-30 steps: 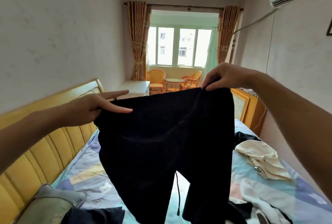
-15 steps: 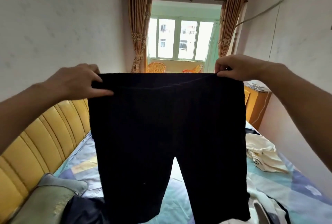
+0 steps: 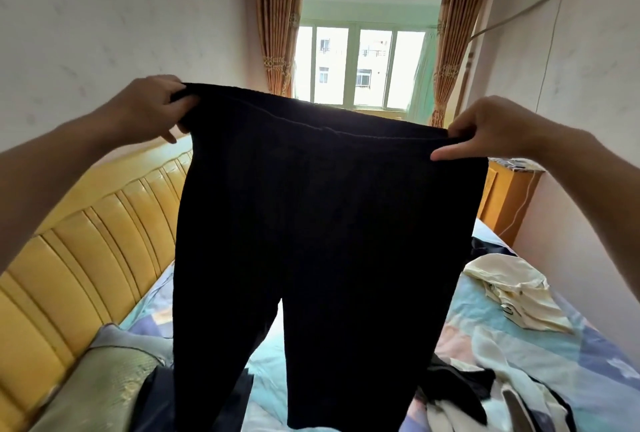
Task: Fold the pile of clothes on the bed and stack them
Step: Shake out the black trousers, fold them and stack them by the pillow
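We saw our own two forearms bare to the edge of view, no sleeve reaching them, and our left hand and right hand were ungloved.

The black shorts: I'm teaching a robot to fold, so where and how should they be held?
Grip the black shorts at the two waistband corners, from above and outside, as the left hand and right hand do now. The waistband stretches flat and both legs hang straight, ready to fold.
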